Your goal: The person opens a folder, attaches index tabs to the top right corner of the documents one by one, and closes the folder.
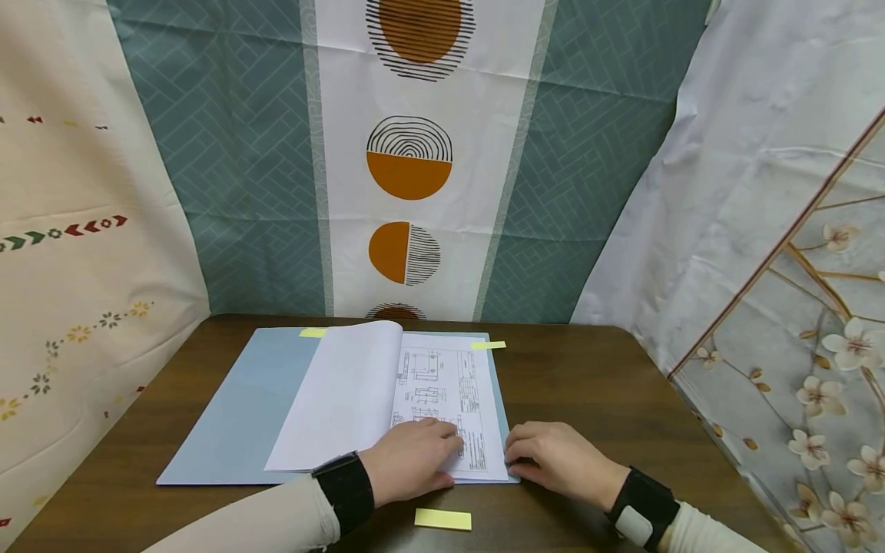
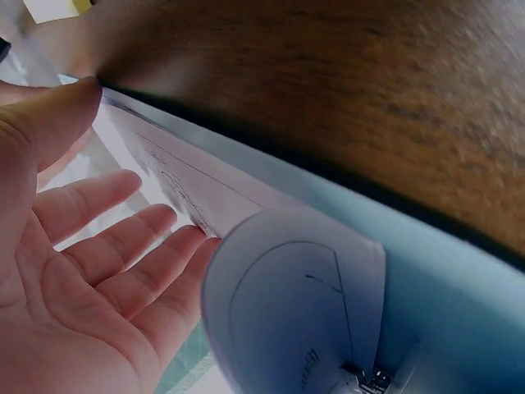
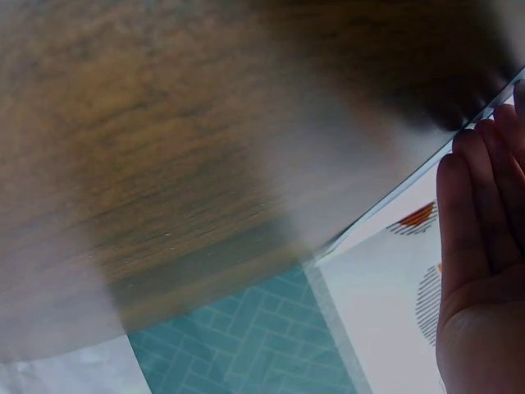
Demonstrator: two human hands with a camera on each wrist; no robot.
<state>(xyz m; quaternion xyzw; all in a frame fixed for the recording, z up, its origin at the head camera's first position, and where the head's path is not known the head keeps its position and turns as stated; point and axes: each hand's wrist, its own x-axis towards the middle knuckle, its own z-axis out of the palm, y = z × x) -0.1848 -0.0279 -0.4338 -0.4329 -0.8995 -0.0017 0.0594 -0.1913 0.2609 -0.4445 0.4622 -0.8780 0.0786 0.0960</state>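
A light blue folder [image 1: 238, 415] lies spread on the table, holding white sheets. One sheet [image 1: 342, 392] is turned over to the left with a curved fold, and a page with technical line drawings [image 1: 477, 407] is exposed on the right. My left hand [image 1: 413, 457] rests on the lower part of that page; in the left wrist view its fingers [image 2: 123, 254] are extended against the paper, near a metal clip [image 2: 373, 379]. At the folder's lower right edge, my right hand [image 1: 556, 461] touches the border, with fairly straight fingers [image 3: 472, 205] in the right wrist view. Its thumb is hidden there.
A yellow sticky strip [image 1: 442, 520] lies on the brown table [image 1: 574, 376] in front of the folder. Other yellow tabs stick out at the top right [image 1: 488, 346] and top left [image 1: 313, 332]. Patterned cloths [image 1: 256, 153] hang behind and beside the table.
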